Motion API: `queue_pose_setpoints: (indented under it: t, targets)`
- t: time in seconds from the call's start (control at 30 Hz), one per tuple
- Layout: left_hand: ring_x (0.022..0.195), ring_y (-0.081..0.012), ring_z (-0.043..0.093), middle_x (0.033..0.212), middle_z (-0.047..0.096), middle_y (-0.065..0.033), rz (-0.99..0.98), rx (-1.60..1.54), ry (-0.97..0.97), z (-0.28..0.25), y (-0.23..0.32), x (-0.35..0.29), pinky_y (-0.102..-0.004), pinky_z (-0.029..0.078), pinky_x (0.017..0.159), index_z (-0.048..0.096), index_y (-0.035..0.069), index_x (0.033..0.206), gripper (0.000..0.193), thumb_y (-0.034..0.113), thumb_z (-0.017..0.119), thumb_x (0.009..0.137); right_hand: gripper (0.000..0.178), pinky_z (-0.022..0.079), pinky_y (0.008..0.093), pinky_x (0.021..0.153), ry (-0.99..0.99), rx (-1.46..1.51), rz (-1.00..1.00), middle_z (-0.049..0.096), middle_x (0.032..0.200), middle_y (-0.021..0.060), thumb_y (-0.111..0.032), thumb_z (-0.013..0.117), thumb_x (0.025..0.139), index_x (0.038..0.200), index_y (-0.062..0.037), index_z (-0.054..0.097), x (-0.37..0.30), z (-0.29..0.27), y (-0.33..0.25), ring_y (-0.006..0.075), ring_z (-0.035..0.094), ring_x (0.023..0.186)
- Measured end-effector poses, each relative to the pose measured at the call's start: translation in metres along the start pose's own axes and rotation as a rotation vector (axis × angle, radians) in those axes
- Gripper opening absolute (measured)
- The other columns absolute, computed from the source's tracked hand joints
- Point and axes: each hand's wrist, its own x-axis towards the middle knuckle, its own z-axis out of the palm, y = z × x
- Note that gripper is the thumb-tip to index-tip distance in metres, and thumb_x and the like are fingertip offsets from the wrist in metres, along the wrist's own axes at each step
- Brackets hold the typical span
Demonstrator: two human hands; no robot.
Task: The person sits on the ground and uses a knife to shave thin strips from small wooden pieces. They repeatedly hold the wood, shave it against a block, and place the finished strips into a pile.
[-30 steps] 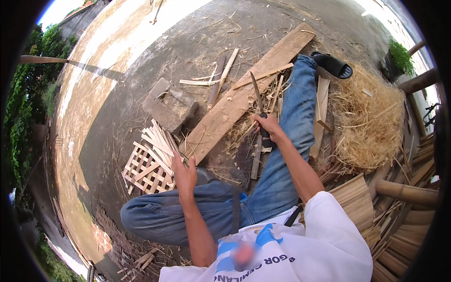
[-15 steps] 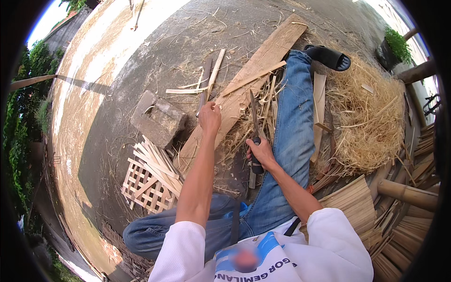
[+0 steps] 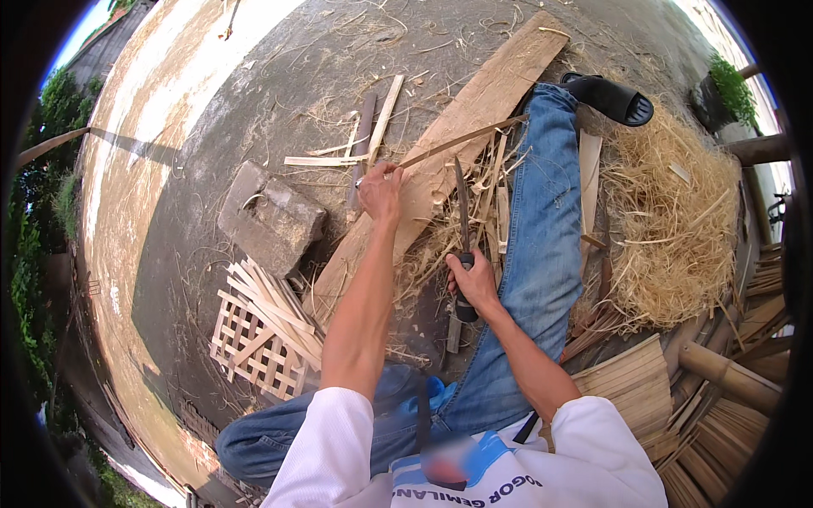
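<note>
My left hand (image 3: 380, 196) pinches the near end of a thin bamboo strip (image 3: 461, 141), which slants up to the right over a long wooden plank (image 3: 500, 80). In my right hand (image 3: 476, 281) is a knife (image 3: 463, 203), gripped by its black handle, its narrow blade pointing away from me. The blade stands apart from the strip, just below it in the picture. Loose shavings and split strips (image 3: 494, 199) lie between the knife and my outstretched leg in jeans (image 3: 542, 203).
Left of the plank are a stone block (image 3: 269, 216), a woven bamboo lattice (image 3: 246, 339) with strips on it, and several loose strips (image 3: 385, 118). A heap of shavings (image 3: 673, 229) lies right of my leg, beyond a flat slat (image 3: 589, 182). Bamboo poles (image 3: 730, 372) stand lower right.
My left hand has closed on the end of the bamboo strip, which has turned and now shows a darker, narrower side. The knife stays nearly in place in my right hand.
</note>
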Motion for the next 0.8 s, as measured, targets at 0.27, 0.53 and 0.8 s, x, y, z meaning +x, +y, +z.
queue_pose_setpoints:
  t: [0.27, 0.53, 0.8]
  targets:
    - [0.084, -0.0191, 0.073, 0.094, 0.073, -0.0123, 0.074, -0.569, 0.209, -0.200, 0.084, -0.096, -0.0329, 0.062, 0.083, 0.064, 0.001, 0.107, 0.018, 0.018, 0.066, 0.102, 0.033, 0.053, 0.0321, 0.053, 0.086, 0.007, -0.140, 0.065, 0.068, 0.0077, -0.028, 0.068, 0.092, 0.103, 0.0007, 0.056, 0.005, 0.003, 0.006, 0.0163, 0.067, 0.055]
    - [0.075, -0.0148, 0.071, 0.084, 0.068, -0.0112, -0.093, -0.192, 0.470, -0.290, 0.046, -0.192, -0.0298, 0.062, 0.070, 0.059, -0.001, 0.097, 0.016, 0.014, 0.061, 0.104, 0.043, 0.053, 0.0355, 0.059, -0.195, -0.104, -0.197, 0.063, 0.074, 0.0091, -0.041, 0.065, 0.097, 0.104, 0.0003, 0.053, -0.050, 0.032, -0.015, 0.0183, 0.067, 0.060]
    - [0.056, -0.0167, 0.053, 0.067, 0.060, -0.0081, -0.069, -0.011, 0.498, -0.274, 0.023, -0.202, -0.0373, 0.043, 0.055, 0.062, -0.002, 0.092, 0.035, 0.027, 0.050, 0.110, 0.060, 0.053, 0.0410, 0.059, -0.407, -0.226, -0.059, 0.065, 0.077, 0.0183, -0.052, 0.057, 0.103, 0.116, 0.0060, 0.049, -0.116, 0.090, -0.002, 0.0249, 0.068, 0.057]
